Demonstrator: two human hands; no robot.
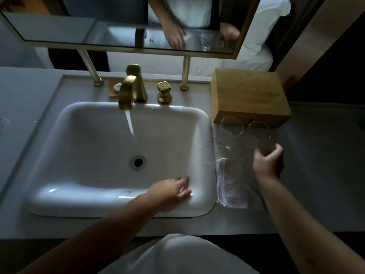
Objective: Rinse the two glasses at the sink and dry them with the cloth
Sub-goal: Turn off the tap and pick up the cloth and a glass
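From the head view, water runs from the tap [126, 91] into the sink [205, 135], so rinsing can start. Your right hand [268, 163] curls around the right glass [256, 135], beside the left glass [229, 131], at the counter's back right. Your left hand [171, 190] rests released on the sink's front rim. The cloth [231, 182] lies folded, so drying seems not yet begun.
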